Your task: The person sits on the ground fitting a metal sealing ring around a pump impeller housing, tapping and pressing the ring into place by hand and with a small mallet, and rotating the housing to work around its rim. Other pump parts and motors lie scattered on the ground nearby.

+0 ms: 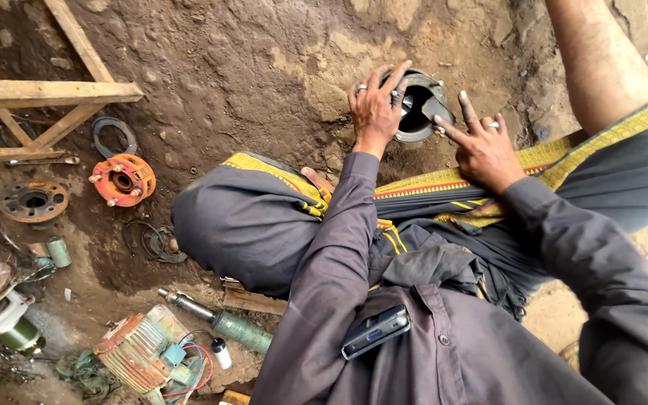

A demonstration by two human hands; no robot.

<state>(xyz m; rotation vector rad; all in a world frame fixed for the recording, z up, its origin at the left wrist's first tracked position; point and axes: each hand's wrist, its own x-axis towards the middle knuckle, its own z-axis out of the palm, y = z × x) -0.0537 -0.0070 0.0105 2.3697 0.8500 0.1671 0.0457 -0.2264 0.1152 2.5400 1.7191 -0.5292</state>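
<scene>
Hands meet on a round metal housing point(418, 105) that sits on the dirt floor point(249, 67) at about one o'clock from the person's lap. The left hand point(375, 111) cups the housing's rim from the nine o'clock side, fingers spread and curled over the edge, a ring on one finger. The right hand point(483, 147) is open, its forefinger stretched to the rim at four o'clock and another finger raised; it grips nothing. The housing stands on end with its dark bore facing up, and the bore looks empty, so I judge the piece stripped out and under inspection or being steadied, with nothing fitted into it yet. Other parts lie well apart at nine o'clock: an orange flange point(122, 179), a rusty flange point(34, 201), a black gasket point(114, 136), and loose rings point(155, 241). At seven o'clock lie a shaft point(219, 321) and a finned motor body point(138, 352) with loose wires, plainly apart from one another. By that spread, stripping looks done and reassembly looks barely begun. A phone point(375, 331) rests in the shirt pocket.
</scene>
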